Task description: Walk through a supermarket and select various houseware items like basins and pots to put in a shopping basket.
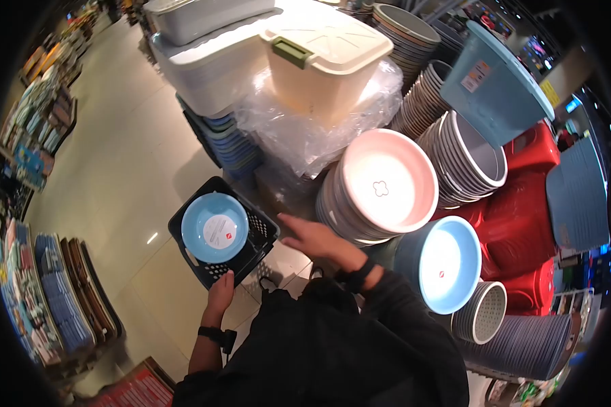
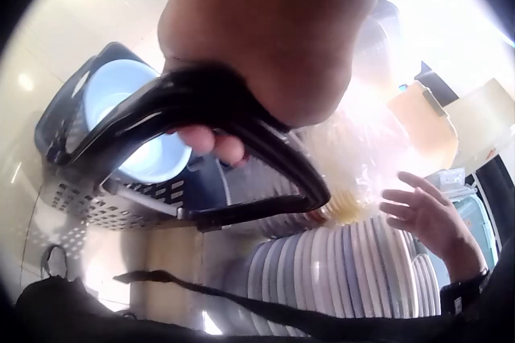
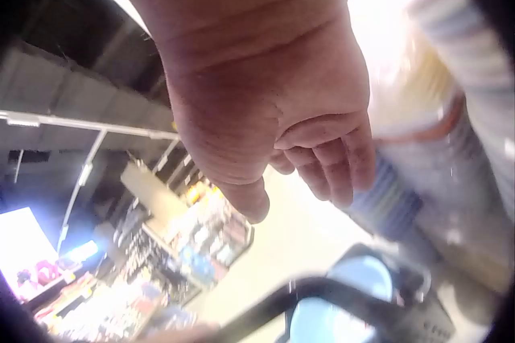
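My left hand (image 1: 220, 293) grips the black handle (image 2: 133, 122) of a dark plastic shopping basket (image 1: 268, 229), its fingers curled under the bar in the left wrist view. Inside the basket lies a light blue round basin (image 1: 195, 224) with a round label on its bottom. Off to the right, my right hand (image 1: 319, 239) is in the air with nothing in it, fingers extended and loosely bent. It is nearest to a tall stack of basins with a pink one (image 1: 406, 159) on top.
A stack topped by a blue basin (image 1: 431, 271) stands right of my body. Ahead are a lidded cream storage box (image 1: 329, 47) on clear plastic wrap and stacked white tubs (image 1: 204, 71). Red plastic goods (image 1: 519, 217) stand farther right. A tiled aisle (image 1: 132, 169) runs along the left, beside shelves.
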`<state>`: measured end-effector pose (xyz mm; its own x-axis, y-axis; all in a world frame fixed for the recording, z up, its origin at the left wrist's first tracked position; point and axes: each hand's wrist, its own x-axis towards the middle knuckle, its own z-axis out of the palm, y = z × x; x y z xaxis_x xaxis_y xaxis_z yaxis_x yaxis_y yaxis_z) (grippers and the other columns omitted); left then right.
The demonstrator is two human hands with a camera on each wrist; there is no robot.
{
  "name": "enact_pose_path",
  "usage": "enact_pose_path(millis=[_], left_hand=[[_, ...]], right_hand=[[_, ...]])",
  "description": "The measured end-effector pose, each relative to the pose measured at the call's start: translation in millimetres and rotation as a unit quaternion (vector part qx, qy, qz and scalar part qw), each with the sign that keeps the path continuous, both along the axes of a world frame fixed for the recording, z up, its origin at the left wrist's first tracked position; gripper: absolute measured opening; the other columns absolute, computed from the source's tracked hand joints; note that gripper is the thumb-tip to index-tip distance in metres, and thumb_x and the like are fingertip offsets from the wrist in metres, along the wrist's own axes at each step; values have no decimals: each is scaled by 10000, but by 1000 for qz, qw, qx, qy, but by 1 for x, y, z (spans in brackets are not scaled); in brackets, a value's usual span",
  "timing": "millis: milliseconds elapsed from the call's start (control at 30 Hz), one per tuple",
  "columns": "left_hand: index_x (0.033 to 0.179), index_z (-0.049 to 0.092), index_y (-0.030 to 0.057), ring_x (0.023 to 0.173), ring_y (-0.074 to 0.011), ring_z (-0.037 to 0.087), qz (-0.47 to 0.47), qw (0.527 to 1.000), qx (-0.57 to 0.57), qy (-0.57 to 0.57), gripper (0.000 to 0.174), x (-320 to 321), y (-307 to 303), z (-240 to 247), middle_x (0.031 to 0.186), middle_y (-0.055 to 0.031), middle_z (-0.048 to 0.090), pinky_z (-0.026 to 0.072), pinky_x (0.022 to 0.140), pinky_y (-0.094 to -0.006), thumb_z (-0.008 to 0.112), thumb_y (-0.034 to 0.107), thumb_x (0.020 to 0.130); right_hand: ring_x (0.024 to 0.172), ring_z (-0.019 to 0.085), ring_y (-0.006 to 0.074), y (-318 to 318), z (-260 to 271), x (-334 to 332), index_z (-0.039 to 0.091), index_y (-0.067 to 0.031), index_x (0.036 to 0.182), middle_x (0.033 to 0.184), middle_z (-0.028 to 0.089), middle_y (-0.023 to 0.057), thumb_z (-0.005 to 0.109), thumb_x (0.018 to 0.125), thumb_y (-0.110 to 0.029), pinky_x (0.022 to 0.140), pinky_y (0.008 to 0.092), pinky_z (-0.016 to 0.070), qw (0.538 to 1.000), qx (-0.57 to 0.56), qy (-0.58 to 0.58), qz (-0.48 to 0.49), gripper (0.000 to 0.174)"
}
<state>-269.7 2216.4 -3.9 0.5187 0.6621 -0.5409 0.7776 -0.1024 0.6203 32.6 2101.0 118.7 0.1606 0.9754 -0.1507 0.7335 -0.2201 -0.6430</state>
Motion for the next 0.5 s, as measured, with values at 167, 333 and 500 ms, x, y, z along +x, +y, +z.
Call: enact_pose_path(millis=[167,333,500], left_hand=[[1054,625,52,898,-274,654,-64,990,73,-105,314,81,13,55,944,-157,669,489,802,-365,515,330,955],[1207,562,-16,998,-181,609,-58,932,-128,-335,392,250,-8,75,1040,-136,663,464,874,-304,588,264,933],[1275,488,-55,1042,-202,586,-74,915,-168,-360,461,363,-37,72,1134,-180,618,447,917,-311,591,210,913]], right_hand=[[1027,630,286,-103,86,151,505,-47,1283,1126,637,168,601,897,-168,843,343,501,920,230,-41,-316,417],[1089,575,400,-200,52,288,454,57,1291,1181,586,267,598,865,-295,989,430,414,827,89,-278,-480,571],[1149,554,392,-218,22,327,422,63,1333,1232,549,308,612,817,-361,990,401,417,843,-90,-87,-523,694]])
